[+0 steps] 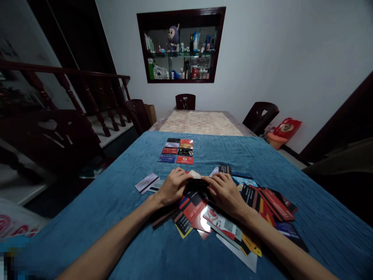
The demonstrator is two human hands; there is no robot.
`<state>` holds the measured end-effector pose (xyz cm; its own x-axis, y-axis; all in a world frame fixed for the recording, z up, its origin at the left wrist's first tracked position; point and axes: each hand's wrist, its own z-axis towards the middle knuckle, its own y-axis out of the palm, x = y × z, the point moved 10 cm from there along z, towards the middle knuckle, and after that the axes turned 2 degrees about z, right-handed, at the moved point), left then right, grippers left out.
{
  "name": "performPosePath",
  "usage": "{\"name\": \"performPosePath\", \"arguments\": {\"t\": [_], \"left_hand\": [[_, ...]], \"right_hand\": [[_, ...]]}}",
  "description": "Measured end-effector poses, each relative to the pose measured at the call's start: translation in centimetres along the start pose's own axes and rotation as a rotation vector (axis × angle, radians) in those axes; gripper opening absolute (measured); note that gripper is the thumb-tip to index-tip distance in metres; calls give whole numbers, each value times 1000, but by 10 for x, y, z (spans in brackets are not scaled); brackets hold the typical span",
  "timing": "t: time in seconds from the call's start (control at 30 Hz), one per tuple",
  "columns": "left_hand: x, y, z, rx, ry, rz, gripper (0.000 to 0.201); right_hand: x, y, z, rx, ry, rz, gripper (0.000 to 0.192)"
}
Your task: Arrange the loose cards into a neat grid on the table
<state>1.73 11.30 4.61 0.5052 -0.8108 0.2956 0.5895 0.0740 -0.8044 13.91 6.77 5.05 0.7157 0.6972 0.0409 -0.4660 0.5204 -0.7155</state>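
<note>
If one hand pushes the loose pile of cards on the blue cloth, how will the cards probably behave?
The loose pile of cards looks thin, flat and glossy, so cards would likely slide over each other and fan out. The blue cloth is wrinkled, so it may bunch up under them.

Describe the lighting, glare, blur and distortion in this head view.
Head view: dim room, corners dark; wide-angle bend curves the wall and the cloth; glare whitens one card in the pile between the left hand and right hand; the bottom-left corner is pixelated; the grid of cards looks sharp.
</note>
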Motion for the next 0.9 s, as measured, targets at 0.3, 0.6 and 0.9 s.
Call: {"name": "performPosePath", "arguments": {"t": [0.3, 0.6, 0.9], "left_hand": [[-2, -10, -1, 111, -14, -102, 29], [-1, -18, 0, 178, -23, -174, 27], [-1, -18, -1, 174, -5, -140, 28]], "right_hand": [[-2, 4, 0, -7, -4, -94, 41], [-9, -3, 2, 47, -54, -145, 39], [-9, -6, 2, 81, -55, -185, 39]]}}
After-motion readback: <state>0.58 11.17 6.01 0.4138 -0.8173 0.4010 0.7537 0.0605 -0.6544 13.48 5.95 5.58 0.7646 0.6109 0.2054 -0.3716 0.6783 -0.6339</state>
